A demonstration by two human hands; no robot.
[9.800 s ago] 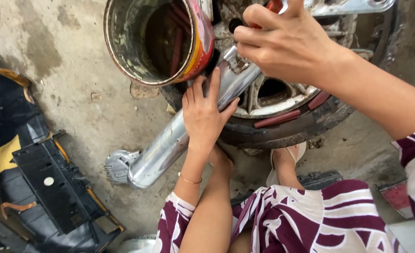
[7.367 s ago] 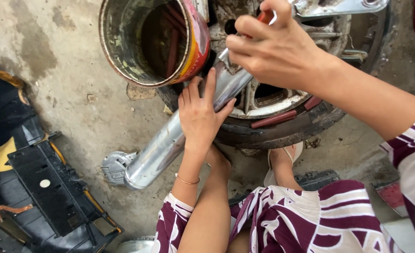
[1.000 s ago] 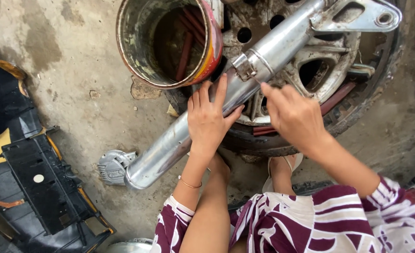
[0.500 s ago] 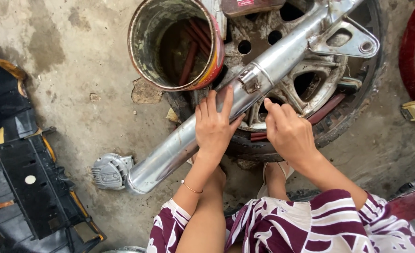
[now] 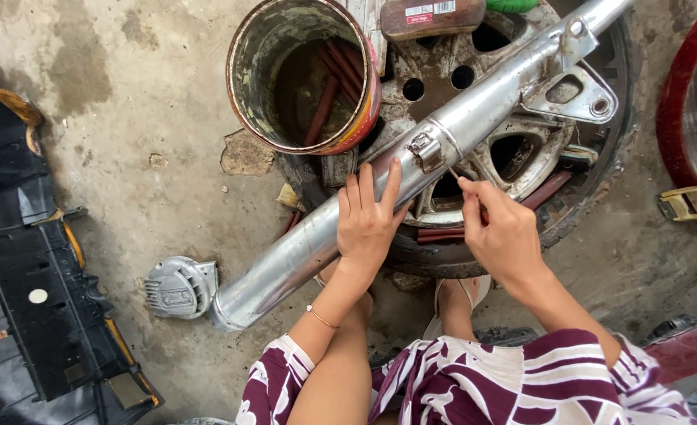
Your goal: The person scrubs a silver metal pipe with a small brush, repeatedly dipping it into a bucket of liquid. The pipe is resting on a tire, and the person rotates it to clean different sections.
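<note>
Since half a second ago right hand (image 5: pixel 504 236) has lifted off the pipe side and now pinches a thin small tool, tip pointing at the clamp (image 5: pixel 425 149); tool too small to identify; left hand (image 5: pixel 366 224) has stayed flat on the exhaust pipe (image 5: pixel 301 256), fingers spread and pressed on the metal, not wrapped round it; view has also shifted slightly, wheel now more to the upper right

Exhaust pipe is chrome, long, runs diagonally from 7 o'clock end near the grey housing (image 5: pixel 177 286) up to 1 o'clock corner of frame; lies across the wheel (image 5: pixel 600 177), resting on tyre and alloy spokes; triangular mounting bracket (image 5: pixel 573 94) on pipe at 1 o'clock; clamp sits mid-pipe, just beyond left fingertips; right hand at 3 o'clock of the left hand, close, not touching it

Rusty tin can (image 5: pixel 305 75) at 12 o'clock, open top, leaning on wheel, red rods (image 5: pixel 325 98) inside; brown block (image 5: pixel 431 17) on wheel hub at 12 o'clock; black plastic panels (image 5: pixel 46 315) with yellow edges at 9 o'clock on concrete floor (image 5: pixel 128 118); red rim (image 5: pixel 691 79) at 3 o'clock edge, yellowish buckle (image 5: pixel 688 203) beside it; person's knees in maroon and white patterned cloth (image 5: pixel 474 382) at 6 o'clock; thin bracelet (image 5: pixel 318 317) on left wrist
</note>
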